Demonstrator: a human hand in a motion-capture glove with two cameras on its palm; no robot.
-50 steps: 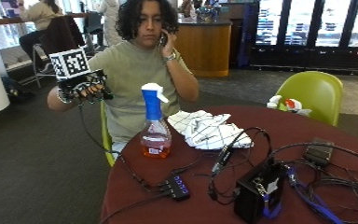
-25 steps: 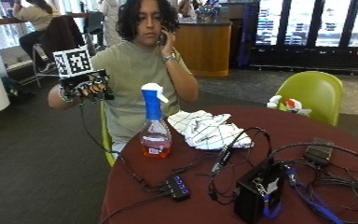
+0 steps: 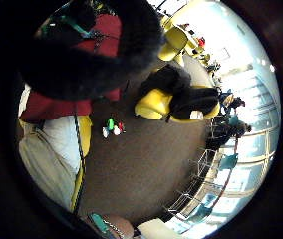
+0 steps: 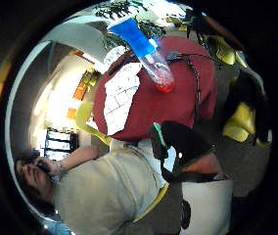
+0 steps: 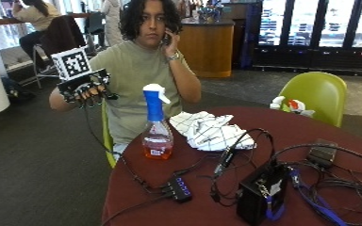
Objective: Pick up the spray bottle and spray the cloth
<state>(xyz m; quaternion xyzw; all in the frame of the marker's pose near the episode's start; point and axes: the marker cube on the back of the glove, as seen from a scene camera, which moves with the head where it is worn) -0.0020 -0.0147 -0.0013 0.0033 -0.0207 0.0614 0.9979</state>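
Observation:
A spray bottle with a blue-and-white trigger head and orange liquid stands upright near the front left edge of the round red table. A white checked cloth lies crumpled just to its right. My gloved right hand is raised off the table, to the left of the bottle and about level with its head. Its fingers hang loosely curled and hold nothing. In the thumb side palm view the bottle and the cloth show on the table some way off.
The bare hand holds a phone to the ear. Cables, a black hub and a black box crowd the table's front and right. A green chair stands behind the table. A yellow chair shows on the floor.

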